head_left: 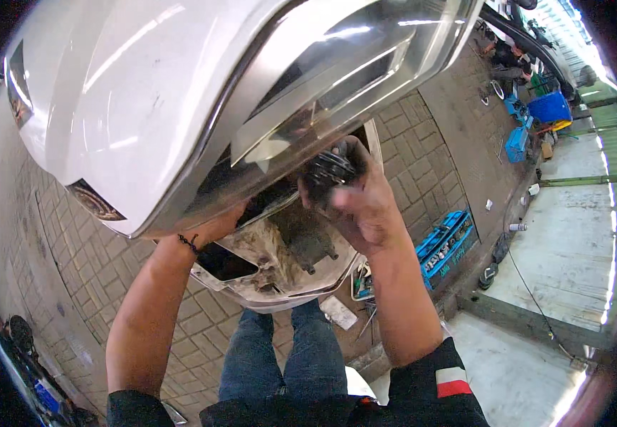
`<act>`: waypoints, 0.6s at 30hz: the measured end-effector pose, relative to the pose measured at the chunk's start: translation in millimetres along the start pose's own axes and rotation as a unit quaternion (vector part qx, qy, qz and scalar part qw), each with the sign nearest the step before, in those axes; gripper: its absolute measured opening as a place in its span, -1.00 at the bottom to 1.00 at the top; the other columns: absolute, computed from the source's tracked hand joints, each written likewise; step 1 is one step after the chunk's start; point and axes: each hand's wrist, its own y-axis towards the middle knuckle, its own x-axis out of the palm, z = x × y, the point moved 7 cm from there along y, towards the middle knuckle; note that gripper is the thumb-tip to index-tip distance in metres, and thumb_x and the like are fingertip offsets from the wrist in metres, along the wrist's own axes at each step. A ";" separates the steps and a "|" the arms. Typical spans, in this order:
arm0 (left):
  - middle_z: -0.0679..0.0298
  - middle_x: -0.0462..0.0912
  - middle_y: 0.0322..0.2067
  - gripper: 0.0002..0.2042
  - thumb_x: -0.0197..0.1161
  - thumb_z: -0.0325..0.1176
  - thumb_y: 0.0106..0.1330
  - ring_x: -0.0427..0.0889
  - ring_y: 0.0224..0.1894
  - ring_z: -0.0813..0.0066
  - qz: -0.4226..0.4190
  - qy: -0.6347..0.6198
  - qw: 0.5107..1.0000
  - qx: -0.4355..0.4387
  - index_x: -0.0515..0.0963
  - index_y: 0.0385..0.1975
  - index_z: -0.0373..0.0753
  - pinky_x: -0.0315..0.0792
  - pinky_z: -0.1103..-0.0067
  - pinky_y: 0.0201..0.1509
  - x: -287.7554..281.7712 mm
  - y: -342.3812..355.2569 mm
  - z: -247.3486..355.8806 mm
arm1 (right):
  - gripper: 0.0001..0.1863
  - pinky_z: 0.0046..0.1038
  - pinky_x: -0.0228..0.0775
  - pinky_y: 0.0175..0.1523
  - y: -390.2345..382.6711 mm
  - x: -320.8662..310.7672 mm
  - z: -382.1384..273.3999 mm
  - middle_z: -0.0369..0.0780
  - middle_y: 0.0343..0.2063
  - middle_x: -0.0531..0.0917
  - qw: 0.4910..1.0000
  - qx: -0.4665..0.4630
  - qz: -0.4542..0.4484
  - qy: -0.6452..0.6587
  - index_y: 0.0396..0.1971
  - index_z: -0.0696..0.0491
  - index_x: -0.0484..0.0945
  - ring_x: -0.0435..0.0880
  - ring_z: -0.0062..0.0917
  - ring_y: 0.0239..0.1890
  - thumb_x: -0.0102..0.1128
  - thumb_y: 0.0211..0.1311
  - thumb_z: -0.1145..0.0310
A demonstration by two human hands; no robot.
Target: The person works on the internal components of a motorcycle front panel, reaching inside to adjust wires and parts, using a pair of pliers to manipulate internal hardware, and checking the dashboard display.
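Note:
A glossy white vehicle front cover [144, 107] with a clear headlight lens [351, 64] fills the upper half of the view. My right hand [369, 210] grips a dark round fitting [331, 168] at the back of the headlight. My left hand [217, 226], a black band on its wrist, reaches under the cover's lower edge and touches it; its fingers are hidden behind the cover. Below both hands lies a dirty grey inner panel [280, 252].
My legs in blue jeans [287, 356] stand on brick paving [73, 256]. An open blue tool case [447, 245] and small loose tools [362, 283] lie at the right. A blue tub [549, 107] stands far right, beside a concrete floor [572, 242].

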 end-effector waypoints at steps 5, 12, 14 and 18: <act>0.02 0.41 0.01 -0.54 0.17 -0.24 0.14 0.34 0.09 0.13 -0.013 0.000 1.000 -0.017 0.33 0.02 -0.29 0.15 0.36 0.20 2.5 3.1 1.2 | -0.68 -0.51 0.29 -0.06 18.4 -20.5 5.0 -0.22 -0.28 0.51 0.977 -0.029 0.070 -0.202 -0.25 0.14 0.39 0.49 -0.49 -0.22 0.24 -0.06 0.52; 0.05 0.43 -0.01 -0.59 0.07 -0.31 0.21 0.33 0.10 0.14 -0.070 -0.003 0.997 0.012 0.30 0.05 -0.31 0.13 0.40 0.21 34.3 5.9 -22.1 | -0.69 -0.48 0.27 -0.03 23.5 2.4 -5.1 -0.11 -0.27 0.52 0.887 -0.166 0.060 -0.426 -0.24 0.19 0.43 0.50 -0.39 -0.17 0.22 -0.05 0.51; 0.05 0.43 -0.01 -0.60 0.04 -0.33 0.22 0.34 0.09 0.16 -0.064 -0.028 0.997 -0.017 0.30 0.05 -0.31 0.13 0.41 0.21 22.5 7.1 -10.3 | -0.69 -0.47 0.29 -0.04 26.6 -3.3 -1.3 -0.09 -0.26 0.55 0.887 -0.134 0.059 -0.438 -0.24 0.20 0.44 0.53 -0.38 -0.18 0.22 -0.06 0.52; 0.04 0.42 0.00 -0.60 0.03 -0.32 0.22 0.33 0.10 0.14 -0.063 -0.075 0.995 -0.006 0.30 0.05 -0.31 0.14 0.40 0.20 40.8 13.7 -36.1 | -0.72 -0.44 0.35 -0.12 25.8 20.9 -7.4 -0.07 -0.33 0.59 0.839 -0.150 0.056 -0.519 -0.28 0.21 0.47 0.58 -0.35 -0.26 0.23 -0.06 0.51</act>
